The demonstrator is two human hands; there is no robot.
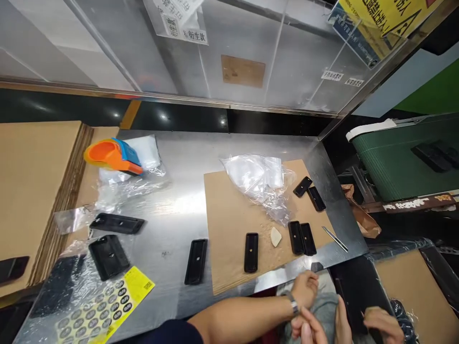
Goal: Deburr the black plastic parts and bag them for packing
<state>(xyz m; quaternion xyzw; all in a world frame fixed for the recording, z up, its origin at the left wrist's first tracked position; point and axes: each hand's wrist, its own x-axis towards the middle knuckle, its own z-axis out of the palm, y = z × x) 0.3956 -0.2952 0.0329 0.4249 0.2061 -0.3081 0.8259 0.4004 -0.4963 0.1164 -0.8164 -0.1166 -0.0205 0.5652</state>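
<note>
My left hand (304, 289) is over a grey-clothed lap at the table's front edge, fingers curled in, nothing visible in them. A metallic band (293, 304) circles its wrist. The bent fingers of my right hand (310, 329) are beside that wrist, near the band; whether they grip anything is unclear. On brown cardboard (229, 215) above the hands lie black rectangular plastic shells (251, 252), a pale chip-like piece (276, 236) and a slim silver blade-like tool (335, 239). Another hand (383, 325) shows at the lower right, its owner unclear.
Clear plastic bags (254, 177) lie on the cardboard. An orange and blue tape dispenser (114, 155), a yellow sticker sheet (138, 284) and more black shells (109, 257) are on the left. Stacked cardboard (36, 181) borders the left; a green conveyor belt (405, 157) runs at right.
</note>
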